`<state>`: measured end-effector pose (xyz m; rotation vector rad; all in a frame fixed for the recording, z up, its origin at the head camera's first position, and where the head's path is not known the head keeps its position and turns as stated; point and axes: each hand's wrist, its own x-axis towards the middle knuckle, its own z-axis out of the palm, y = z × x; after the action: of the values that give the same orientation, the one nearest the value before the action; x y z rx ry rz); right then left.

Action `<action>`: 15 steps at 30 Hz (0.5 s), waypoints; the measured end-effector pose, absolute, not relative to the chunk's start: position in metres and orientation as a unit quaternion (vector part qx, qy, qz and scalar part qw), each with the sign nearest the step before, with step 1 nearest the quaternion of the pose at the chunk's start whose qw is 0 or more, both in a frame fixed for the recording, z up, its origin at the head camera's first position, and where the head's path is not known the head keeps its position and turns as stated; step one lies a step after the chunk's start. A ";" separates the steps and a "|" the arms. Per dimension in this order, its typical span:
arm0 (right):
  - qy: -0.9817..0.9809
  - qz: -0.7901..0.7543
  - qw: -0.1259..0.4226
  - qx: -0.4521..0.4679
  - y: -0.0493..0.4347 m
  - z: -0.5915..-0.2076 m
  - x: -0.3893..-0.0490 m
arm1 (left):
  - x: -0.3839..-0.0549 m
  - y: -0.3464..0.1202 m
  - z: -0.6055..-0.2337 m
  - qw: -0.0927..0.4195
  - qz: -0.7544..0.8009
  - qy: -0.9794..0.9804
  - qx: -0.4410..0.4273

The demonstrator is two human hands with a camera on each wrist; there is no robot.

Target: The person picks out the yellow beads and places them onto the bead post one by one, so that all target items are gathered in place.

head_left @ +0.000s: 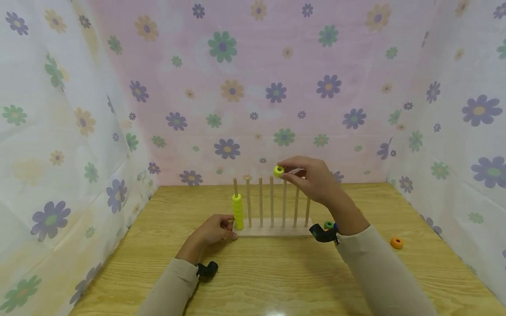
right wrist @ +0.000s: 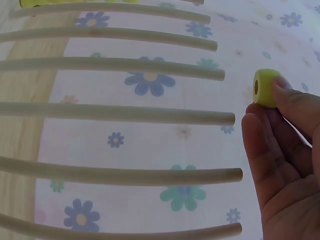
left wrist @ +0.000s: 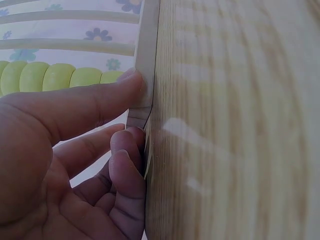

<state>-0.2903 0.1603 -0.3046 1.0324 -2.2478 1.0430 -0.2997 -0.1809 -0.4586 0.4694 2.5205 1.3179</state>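
Observation:
Between thumb and fingertips my right hand (head_left: 314, 179) pinches a yellow bead (head_left: 279, 171), its hole visible. In the right wrist view the bead (right wrist: 266, 88) is apart from the bare peg tips. Below stands a wooden peg rack (head_left: 258, 231) with a row of upright pegs. Several yellow beads (head_left: 237, 213) are stacked on its leftmost peg, whose top sticks out above them. My left hand (head_left: 213, 229) grips the left end of the rack's base. The left wrist view shows the thumb (left wrist: 107, 102) on the base (left wrist: 146, 60), with other fingers curled at its end.
Right of the rack, a green bead (head_left: 328, 225) and a blue bead (head_left: 336, 226) lie partly behind my right wrist. An orange bead (head_left: 397, 242) rests farther right on the wood-grain table (head_left: 269, 272). Flowered cloth (head_left: 253, 87) encloses the back and sides.

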 end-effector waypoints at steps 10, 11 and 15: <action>-0.802 0.409 0.226 0.372 0.148 -0.306 -0.295 | -0.302 -0.181 -0.461 0.131 0.452 0.867 0.161; -0.800 0.410 0.227 0.375 0.145 -0.305 -0.296 | -0.303 -0.182 -0.460 0.130 0.450 0.868 0.162; -0.797 0.405 0.229 0.385 0.137 -0.303 -0.298 | -0.303 -0.182 -0.460 0.132 0.447 0.869 0.165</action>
<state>-0.2985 0.1369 -0.3027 1.0600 -2.1939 1.1138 -0.3028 -0.1823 -0.4603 0.4800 2.5213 1.2986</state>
